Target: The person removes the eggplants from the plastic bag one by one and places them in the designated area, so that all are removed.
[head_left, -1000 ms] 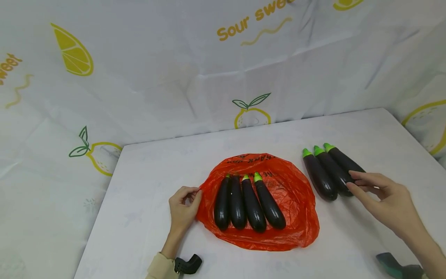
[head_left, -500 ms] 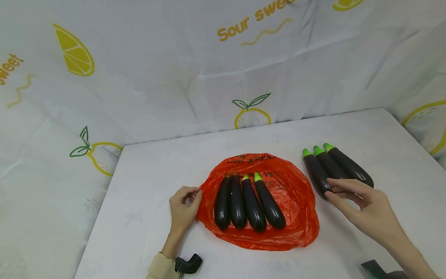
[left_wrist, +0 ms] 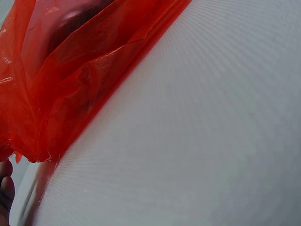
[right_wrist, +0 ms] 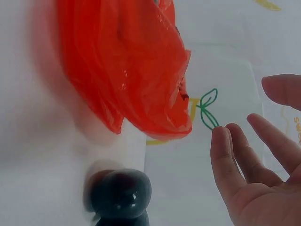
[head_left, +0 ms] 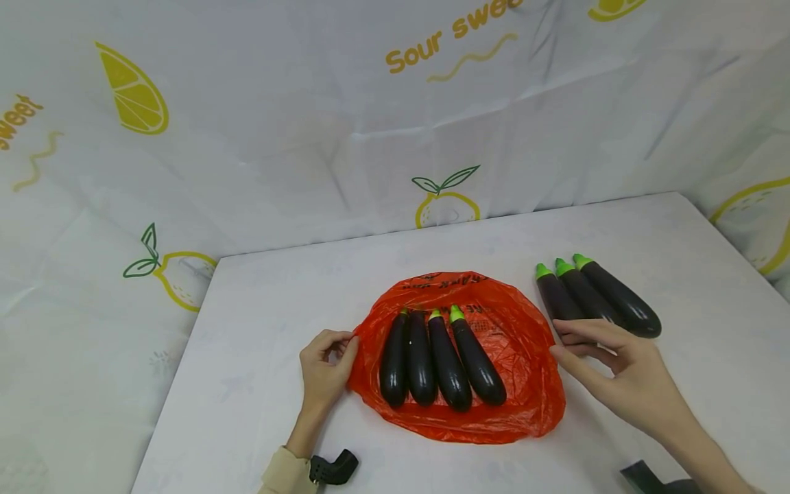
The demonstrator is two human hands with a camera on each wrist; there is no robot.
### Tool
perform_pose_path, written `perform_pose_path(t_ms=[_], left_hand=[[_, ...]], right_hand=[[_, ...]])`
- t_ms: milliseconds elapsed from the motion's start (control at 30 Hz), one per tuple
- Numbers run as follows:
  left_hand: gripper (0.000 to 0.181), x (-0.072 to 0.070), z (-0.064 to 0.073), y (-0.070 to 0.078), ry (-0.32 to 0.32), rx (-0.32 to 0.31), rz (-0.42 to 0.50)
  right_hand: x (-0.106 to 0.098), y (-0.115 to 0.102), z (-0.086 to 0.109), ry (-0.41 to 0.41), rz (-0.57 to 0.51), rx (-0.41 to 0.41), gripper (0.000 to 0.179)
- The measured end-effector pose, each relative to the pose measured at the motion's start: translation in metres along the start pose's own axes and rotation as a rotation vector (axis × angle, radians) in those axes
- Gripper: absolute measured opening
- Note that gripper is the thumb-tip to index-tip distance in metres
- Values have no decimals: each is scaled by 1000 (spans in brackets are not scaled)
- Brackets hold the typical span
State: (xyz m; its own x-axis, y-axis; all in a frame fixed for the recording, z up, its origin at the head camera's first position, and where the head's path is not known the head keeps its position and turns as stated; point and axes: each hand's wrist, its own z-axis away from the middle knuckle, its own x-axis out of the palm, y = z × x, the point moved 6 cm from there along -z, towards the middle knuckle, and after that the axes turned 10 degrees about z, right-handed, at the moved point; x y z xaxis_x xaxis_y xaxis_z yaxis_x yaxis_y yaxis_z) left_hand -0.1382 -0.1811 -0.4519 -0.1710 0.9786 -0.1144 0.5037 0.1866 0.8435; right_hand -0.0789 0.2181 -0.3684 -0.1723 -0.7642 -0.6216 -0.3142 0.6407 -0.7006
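A red plastic bag (head_left: 527,374) lies spread in the middle of the table, its mouth turned up. Several eggplants (head_left: 449,363) lie side by side inside it. At the bag's left edge, my left hand (head_left: 324,363) pinches the rim between thumb and fingers. My right hand (head_left: 623,374) hovers by the right rim, thumb and fingers apart. The right wrist view shows a gap between its spread fingers (right_wrist: 225,160) and the red plastic. Behind this hand lie three loose eggplants (head_left: 617,295), their green stems pointing away; it hides the lower end of the leftmost one.
The white tabletop (head_left: 271,302) ends at a back edge against a white curtain (head_left: 296,137) printed with lemons and lettering. A dark strap device (head_left: 333,468) is worn on the left wrist.
My right hand has moved left, passing over the loose eggplants to the bag's right rim. My left hand keeps its pinch, and the eggplants stay where they were.
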Motion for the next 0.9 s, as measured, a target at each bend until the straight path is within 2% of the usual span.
perform_pose_path(t_ms=[33,267,433,533,733,900], left_hand=[[12,0,0,0,-1,5,2],[9,5,-7,33,-3,-10,6],[10,6,-8,34,-4,-3,9],[11,5,-6,28,-3,3,7],[13,1,-2,5,3,4,-2],[12,-1,0,0,-1,4,1]], right_hand=[[1,-1,0,-3,0,1,49],[12,-10,-1,-39,-20,1,47],[22,-11,-2,-79,-9,42,44],[29,-10,-2,-104,-3,69,44],[42,-16,-2,-149,-5,89,43],[54,-23,0,-185,-11,93,45]])
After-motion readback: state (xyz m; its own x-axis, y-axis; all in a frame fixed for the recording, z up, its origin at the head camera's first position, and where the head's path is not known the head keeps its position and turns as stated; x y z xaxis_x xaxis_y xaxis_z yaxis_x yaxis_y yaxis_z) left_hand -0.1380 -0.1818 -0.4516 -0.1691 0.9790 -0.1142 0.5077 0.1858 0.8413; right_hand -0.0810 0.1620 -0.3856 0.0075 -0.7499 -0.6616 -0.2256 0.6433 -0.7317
